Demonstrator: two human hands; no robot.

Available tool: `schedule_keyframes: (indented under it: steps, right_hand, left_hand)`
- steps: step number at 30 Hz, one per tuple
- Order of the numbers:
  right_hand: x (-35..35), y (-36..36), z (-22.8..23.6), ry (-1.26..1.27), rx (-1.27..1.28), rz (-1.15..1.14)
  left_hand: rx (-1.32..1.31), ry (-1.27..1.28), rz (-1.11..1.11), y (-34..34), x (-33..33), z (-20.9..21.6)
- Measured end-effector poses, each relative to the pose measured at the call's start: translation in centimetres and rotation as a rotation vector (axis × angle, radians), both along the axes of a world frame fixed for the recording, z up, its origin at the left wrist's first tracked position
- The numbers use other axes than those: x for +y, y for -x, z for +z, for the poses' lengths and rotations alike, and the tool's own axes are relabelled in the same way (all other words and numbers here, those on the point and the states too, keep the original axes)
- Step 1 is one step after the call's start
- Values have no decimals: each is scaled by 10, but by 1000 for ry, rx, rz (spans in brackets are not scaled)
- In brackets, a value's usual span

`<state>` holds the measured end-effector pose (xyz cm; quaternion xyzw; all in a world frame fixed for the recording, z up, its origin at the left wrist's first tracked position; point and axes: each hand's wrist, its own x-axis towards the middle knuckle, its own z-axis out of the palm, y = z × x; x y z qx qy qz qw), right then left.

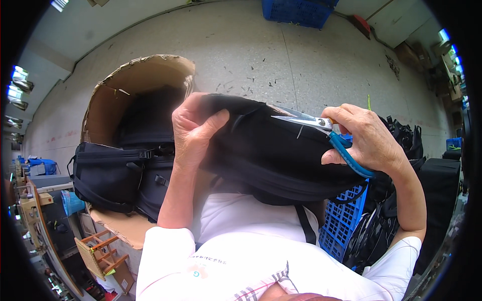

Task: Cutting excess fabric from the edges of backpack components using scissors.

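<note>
A black backpack lies across my lap, its upper edge raised. My left hand pinches that edge between thumb and fingers near its left end. In my right hand is a pair of scissors with blue handles, gripped with the fingers around them. The blades are parted and point left, close to the backpack's edge. Whether they touch the fabric I cannot tell. A short light strand shows just below the blades.
To the left, a large open cardboard box holds several black backpacks. A blue plastic crate and more black bags stand at my right. Another blue crate is at the far side. Dark scraps litter the floor. A wooden stool sits lower left.
</note>
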<state>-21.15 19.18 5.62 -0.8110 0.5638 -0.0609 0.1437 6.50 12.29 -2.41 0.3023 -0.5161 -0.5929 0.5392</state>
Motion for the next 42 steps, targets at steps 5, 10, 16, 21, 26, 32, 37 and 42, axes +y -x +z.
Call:
schedule_keyframes:
  steps: [5,10,16,21,26,32,37,42]
  right_hand:
    - [-1,-5,1,5,-46,57]
    - [0,-7,0,9,7,69]
    - [-8,-16,6,-27,-20,75]
    - [-13,-20,0,-35,-30,86]
    - [-12,-20,-7,-18,-67,90]
    - [-12,-22,-7,32,-55,103]
    - [-15,-29,-6,63,-37,109]
    - [-15,-27,-17,156,-94,125]
  left_hand:
    - [20,-7,13,-1,2,-3]
    - [38,-35,-5,-2,1,-8]
    - [98,-65,-35,5,5,2]
    - [135,-75,-60,7,5,5]
    - [144,-94,-42,7,6,4]
    - [153,-129,-54,7,6,4]
    - [132,-127,-70,10,7,9]
    - [136,-126,-73,10,6,6]
